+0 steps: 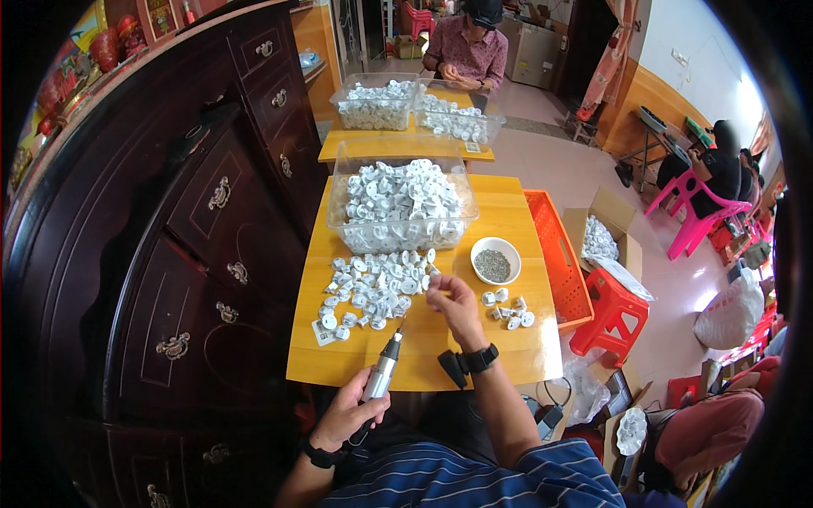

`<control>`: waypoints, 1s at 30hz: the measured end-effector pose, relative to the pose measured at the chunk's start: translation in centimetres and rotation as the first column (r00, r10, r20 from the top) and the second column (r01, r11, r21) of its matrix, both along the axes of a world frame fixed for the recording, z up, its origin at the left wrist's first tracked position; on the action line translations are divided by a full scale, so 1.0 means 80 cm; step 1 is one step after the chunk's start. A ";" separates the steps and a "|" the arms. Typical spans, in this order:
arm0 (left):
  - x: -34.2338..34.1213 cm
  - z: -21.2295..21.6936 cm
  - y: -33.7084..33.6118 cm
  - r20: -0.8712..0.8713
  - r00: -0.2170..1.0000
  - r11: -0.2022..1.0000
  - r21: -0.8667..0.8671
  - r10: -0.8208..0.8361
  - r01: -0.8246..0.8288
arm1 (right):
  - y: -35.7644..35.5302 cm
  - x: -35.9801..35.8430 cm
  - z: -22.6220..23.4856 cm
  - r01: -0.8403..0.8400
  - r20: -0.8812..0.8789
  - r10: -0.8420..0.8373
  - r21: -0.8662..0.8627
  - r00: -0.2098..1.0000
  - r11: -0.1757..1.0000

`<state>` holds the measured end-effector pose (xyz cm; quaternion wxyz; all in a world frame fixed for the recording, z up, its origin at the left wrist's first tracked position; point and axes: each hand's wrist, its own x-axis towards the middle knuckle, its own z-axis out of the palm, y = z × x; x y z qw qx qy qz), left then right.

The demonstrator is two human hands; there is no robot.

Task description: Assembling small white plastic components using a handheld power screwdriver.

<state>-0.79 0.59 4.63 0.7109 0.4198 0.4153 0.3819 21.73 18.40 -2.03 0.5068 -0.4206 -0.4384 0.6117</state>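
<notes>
On the near tabletop [423, 356], the left hand [347, 415] grips an electric screwdriver [383, 372] while the right hand [453, 300] pinches what seems a small white plastic part [434, 282]; keep the bit square to it, beside the loose pile [373, 288].

A home turned piecework workshop: dark wooden cabinet [212, 212], yellow tables [508, 220] with bins of white plastic parts [398, 199]

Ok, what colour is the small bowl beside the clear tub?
White bowl, holding grey bits; the head view shows it.
</notes>
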 end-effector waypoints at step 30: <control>0.018 -0.009 0.004 -0.090 0.994 0.998 0.015 -0.061 0.063 | -0.046 0.029 -0.016 0.062 0.020 -0.062 0.004 0.998 0.998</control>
